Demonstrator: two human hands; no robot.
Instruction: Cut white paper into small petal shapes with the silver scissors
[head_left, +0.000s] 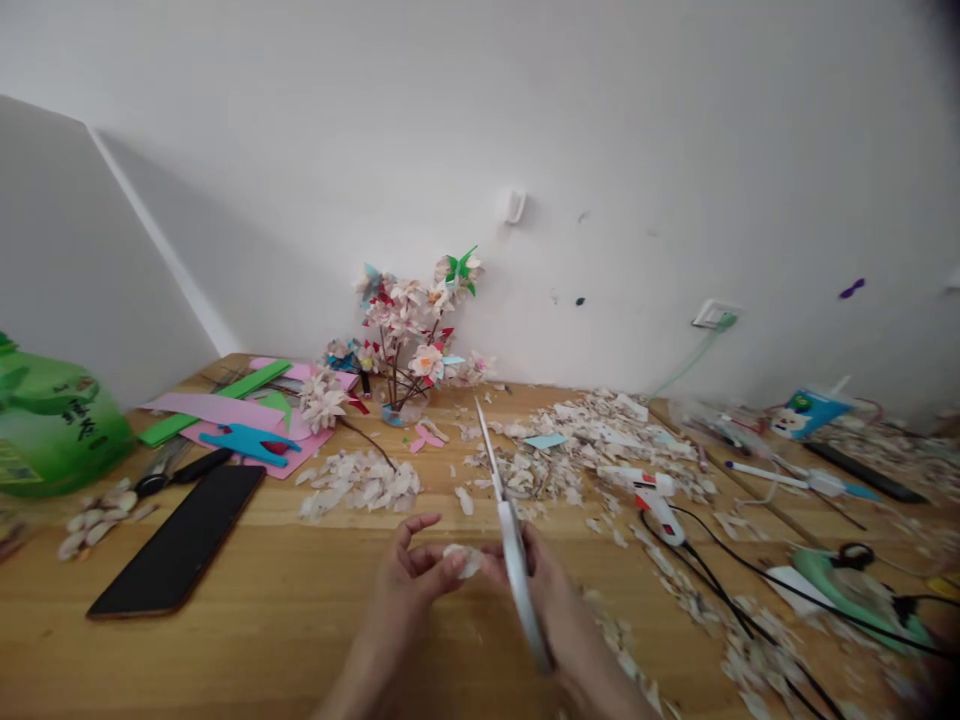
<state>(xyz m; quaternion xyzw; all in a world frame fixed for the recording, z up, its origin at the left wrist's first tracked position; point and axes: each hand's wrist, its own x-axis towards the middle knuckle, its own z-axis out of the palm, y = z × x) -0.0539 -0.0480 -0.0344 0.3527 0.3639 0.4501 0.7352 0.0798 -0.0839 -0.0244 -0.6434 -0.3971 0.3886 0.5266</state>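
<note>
Between finger and thumb, my left hand (412,575) pinches a thin, pale, petal-like piece (469,562) just above the wooden table. My right hand (551,590) is closed around a pair of scissors (512,545), whose blades point up and away from me. Its fingertips come up to the right side of the pale piece; whether they grip it too I cannot tell. Beyond my hands lies a small heap of similar pale pieces (367,482), with a single handmade flower (326,400) on a dark stem behind it.
A bunch of handmade flowers (405,320) stands by the wall. Scraps (600,430) cover the back right. A glue gun (652,500) with black cables lies right. Left are a phone (180,540), coloured sheets (217,410), a green jug (60,420) and shell-like pieces (97,520).
</note>
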